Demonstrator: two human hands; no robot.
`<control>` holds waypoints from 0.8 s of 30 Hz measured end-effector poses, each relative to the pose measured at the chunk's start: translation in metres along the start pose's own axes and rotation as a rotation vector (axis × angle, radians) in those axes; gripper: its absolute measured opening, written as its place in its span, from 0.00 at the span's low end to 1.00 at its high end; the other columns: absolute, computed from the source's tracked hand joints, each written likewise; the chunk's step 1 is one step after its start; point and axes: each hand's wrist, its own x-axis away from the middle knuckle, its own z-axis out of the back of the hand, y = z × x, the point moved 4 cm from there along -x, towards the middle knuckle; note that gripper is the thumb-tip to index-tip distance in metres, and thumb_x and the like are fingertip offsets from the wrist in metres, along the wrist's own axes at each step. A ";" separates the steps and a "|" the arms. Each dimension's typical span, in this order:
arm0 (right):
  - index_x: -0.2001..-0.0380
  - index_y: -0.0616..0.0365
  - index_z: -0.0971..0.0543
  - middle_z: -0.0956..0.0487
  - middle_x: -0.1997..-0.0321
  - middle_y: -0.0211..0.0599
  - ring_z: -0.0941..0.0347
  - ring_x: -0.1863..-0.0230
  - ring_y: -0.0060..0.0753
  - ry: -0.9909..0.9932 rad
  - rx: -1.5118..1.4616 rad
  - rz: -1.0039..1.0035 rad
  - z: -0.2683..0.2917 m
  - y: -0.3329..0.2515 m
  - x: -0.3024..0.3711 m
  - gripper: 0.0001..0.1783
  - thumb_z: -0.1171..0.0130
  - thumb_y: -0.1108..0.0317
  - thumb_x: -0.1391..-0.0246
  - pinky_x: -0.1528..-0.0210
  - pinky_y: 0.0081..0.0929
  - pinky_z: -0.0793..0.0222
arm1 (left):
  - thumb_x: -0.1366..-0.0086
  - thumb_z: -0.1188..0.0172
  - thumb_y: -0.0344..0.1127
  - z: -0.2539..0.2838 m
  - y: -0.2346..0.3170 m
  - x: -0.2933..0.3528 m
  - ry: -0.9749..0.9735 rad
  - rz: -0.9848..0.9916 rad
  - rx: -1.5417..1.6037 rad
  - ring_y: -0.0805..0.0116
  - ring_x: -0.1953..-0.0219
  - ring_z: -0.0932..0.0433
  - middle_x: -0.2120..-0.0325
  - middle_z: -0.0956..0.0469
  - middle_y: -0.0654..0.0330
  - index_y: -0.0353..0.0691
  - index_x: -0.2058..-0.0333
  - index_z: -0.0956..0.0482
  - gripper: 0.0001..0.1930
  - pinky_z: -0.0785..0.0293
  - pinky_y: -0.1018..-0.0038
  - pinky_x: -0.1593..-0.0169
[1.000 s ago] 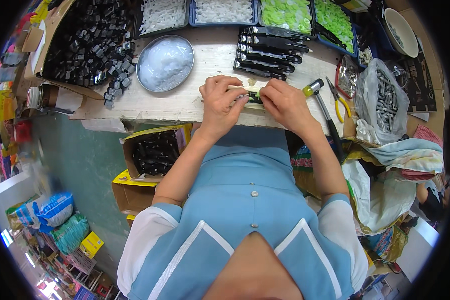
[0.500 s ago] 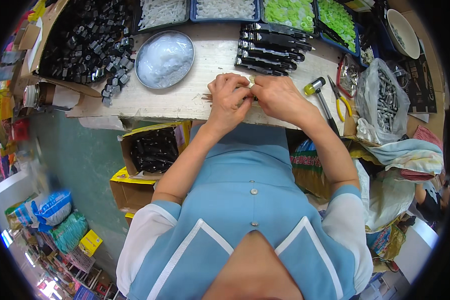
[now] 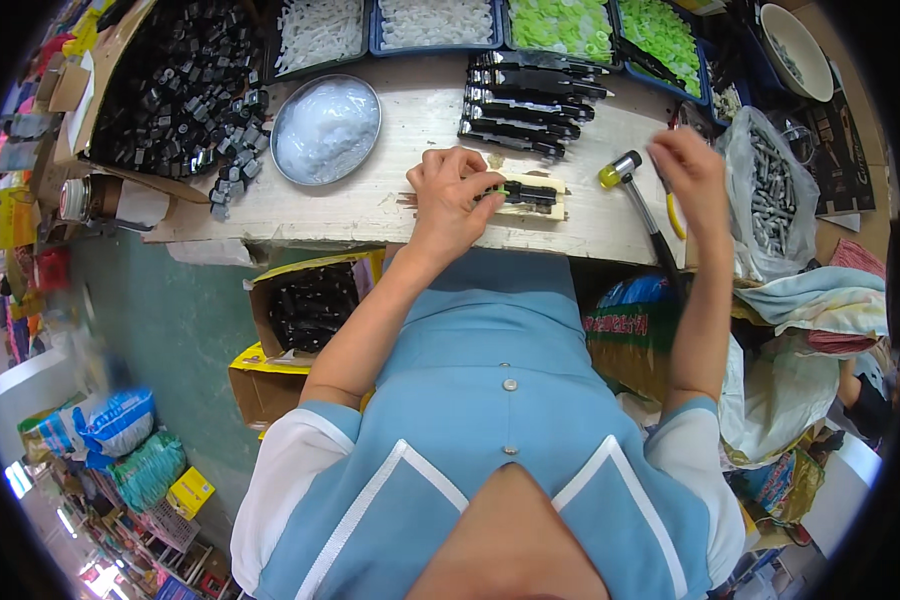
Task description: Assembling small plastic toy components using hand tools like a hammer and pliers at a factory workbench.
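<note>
My left hand (image 3: 452, 205) rests at the table's front edge, thumb and fingers pinched on the left end of a narrow black part (image 3: 532, 195). A bit of green shows at the fingertips. That part lies in a cream-coloured block (image 3: 558, 190) on the table. My right hand (image 3: 692, 180) is raised off to the right, empty as far as I can see, over yellow-handled pliers (image 3: 676, 216) that it mostly hides. Its fingers are bent and smeared by motion. Between the hands lies a small mallet (image 3: 647, 212) with a yellow face and a black face.
Behind my hands sits a stack of black assemblies (image 3: 525, 105). A round metal dish (image 3: 327, 130) holds whitish grease. Trays of white pieces (image 3: 437, 22) and green pieces (image 3: 560, 28) line the back. Black parts fill a carton (image 3: 98, 120) at left; a plastic bag (image 3: 735, 165) holds metal pieces.
My right hand has left the black part and swung right, over the pliers. The cream block is now exposed. My left hand stays nearly in place.
</note>
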 end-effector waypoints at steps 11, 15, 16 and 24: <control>0.58 0.59 0.26 0.26 0.61 0.48 0.30 0.58 0.49 0.059 0.641 -0.413 0.137 0.214 0.059 0.18 0.44 0.70 0.57 0.56 0.34 0.34 | 0.59 0.36 0.32 -0.005 0.000 -0.008 -0.119 0.083 -0.033 0.66 0.63 0.37 0.71 0.32 0.69 0.48 0.78 0.20 0.06 0.47 0.67 0.59; 0.60 0.60 0.26 0.27 0.63 0.47 0.31 0.57 0.49 0.109 0.693 -0.380 0.120 0.207 0.056 0.15 0.48 0.73 0.55 0.56 0.35 0.35 | 0.58 0.34 0.36 0.007 -0.007 -0.010 -0.067 0.012 0.024 0.63 0.62 0.36 0.70 0.30 0.66 0.48 0.74 0.20 0.09 0.44 0.66 0.57; 0.61 0.60 0.26 0.27 0.63 0.48 0.31 0.58 0.50 0.093 0.676 -0.384 0.116 0.212 0.054 0.14 0.50 0.74 0.55 0.57 0.35 0.35 | 0.58 0.34 0.37 0.016 -0.014 -0.015 -0.021 -0.004 0.041 0.63 0.62 0.35 0.69 0.29 0.65 0.48 0.73 0.20 0.09 0.42 0.66 0.57; 0.67 0.64 0.25 0.25 0.65 0.54 0.29 0.61 0.55 0.093 0.644 -0.534 0.114 0.193 0.040 0.14 0.50 0.66 0.56 0.58 0.40 0.36 | 0.53 0.39 0.33 0.137 -0.142 -0.142 0.289 0.286 -0.436 0.55 0.66 0.25 0.73 0.23 0.55 0.38 0.71 0.21 0.09 0.30 0.66 0.62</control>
